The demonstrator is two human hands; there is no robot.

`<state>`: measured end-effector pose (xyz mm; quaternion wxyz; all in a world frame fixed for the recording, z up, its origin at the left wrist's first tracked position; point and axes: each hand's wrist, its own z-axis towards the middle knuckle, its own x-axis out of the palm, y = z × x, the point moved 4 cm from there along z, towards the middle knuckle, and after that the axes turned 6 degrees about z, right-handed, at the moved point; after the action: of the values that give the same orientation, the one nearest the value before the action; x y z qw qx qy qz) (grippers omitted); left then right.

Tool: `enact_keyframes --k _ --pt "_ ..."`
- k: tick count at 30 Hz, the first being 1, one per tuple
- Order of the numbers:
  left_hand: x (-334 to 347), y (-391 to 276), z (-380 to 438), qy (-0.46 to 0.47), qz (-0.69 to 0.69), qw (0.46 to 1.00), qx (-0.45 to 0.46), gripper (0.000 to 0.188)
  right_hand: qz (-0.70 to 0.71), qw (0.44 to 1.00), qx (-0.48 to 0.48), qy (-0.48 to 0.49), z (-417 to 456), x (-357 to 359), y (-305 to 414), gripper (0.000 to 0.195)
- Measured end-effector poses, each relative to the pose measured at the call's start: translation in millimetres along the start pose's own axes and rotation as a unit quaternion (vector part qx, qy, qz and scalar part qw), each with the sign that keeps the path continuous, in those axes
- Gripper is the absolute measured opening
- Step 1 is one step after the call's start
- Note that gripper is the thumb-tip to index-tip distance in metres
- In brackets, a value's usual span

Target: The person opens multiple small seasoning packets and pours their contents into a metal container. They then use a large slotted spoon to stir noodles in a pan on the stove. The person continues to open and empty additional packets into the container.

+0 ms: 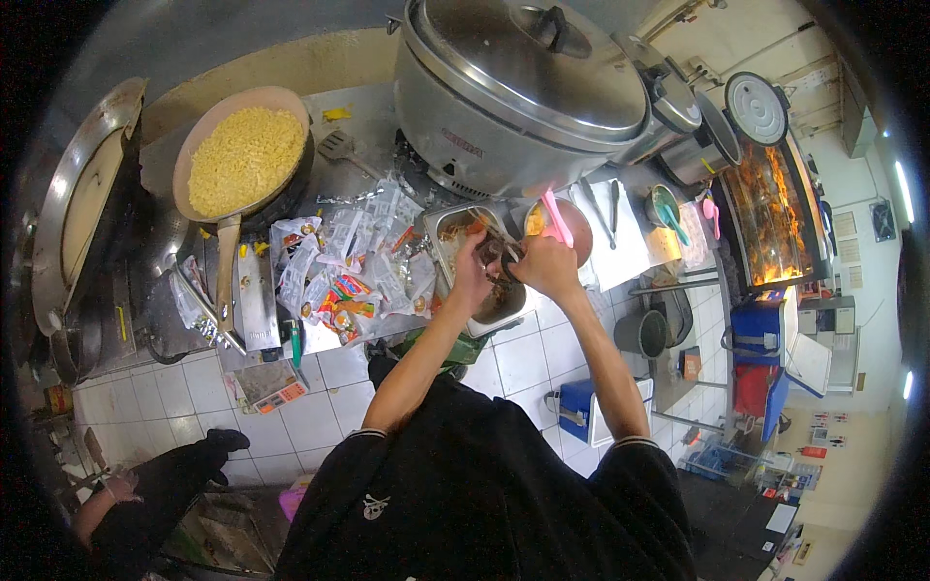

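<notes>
Both hands work over a rectangular steel pan (pixel 500 299) holding dark and orange food. My right hand (pixel 546 267) is closed around dark handles, which look like scissors. Dark, shiny pieces of food or wrapping are held in my left hand (pixel 474 270), close to the right fingertips; what exactly they are is unclear. Beyond my right hand a round bowl (pixel 579 224) with a pink spatula (pixel 556 218) stands by the steel pan. Torn clear and printed plastic wrappers (pixel 356 254) lie heaped left of the steel pan.
A large rice cooker (pixel 508 145) stands behind the hands. At left, a frying pan (pixel 247 163) of chopped noodles sits on a stove, its handle towards me. Black tongs (pixel 610 214) lie on white paper at right. Another person (pixel 145 501) is at the lower left.
</notes>
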<state>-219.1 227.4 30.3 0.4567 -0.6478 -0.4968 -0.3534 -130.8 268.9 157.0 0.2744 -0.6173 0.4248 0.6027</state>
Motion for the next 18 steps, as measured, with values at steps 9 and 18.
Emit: enact_keyframes --k 9,18 --pt "-25.7 -57.3 -15.1 0.034 -0.066 0.992 0.101 0.02 0.0 0.993 -0.115 0.031 60.0 22.8 59.8 0.059" --pt "-107.3 -92.4 -65.2 0.016 -0.123 0.959 0.257 0.016 0.191 0.973 -0.062 0.111 109.5 75.7 89.6 0.045"
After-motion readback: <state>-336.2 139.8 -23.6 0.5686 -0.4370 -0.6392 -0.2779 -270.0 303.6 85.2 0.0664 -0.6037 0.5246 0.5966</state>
